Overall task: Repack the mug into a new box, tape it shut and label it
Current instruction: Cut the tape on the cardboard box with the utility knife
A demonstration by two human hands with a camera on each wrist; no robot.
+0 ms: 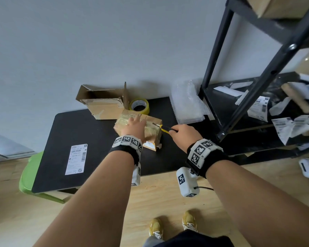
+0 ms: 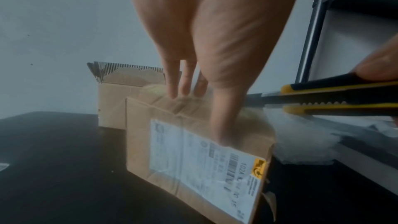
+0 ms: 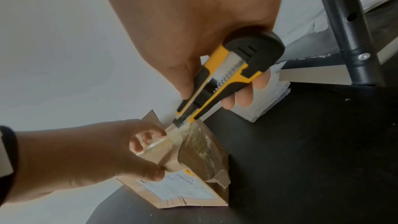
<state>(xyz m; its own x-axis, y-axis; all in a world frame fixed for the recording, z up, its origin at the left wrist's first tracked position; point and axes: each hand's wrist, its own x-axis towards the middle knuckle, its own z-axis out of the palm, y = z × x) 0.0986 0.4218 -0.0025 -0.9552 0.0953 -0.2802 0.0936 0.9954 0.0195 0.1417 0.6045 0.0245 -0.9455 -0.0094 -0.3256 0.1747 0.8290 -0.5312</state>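
Observation:
A small brown box wrapped in clear tape, with a shipping label on its near side, lies on the black table. My left hand holds it down, fingers curled over the top far edge and thumb on the label side. My right hand grips a yellow and black utility knife; its blade tip meets the taped top at the box's right end. An open empty cardboard box stands just behind. The mug is not visible.
A roll of yellowish tape sits behind the taped box. A loose shipping label lies at the table's front left. Bubble wrap leans at the back right, next to a black metal shelf holding papers. A green chair stands left.

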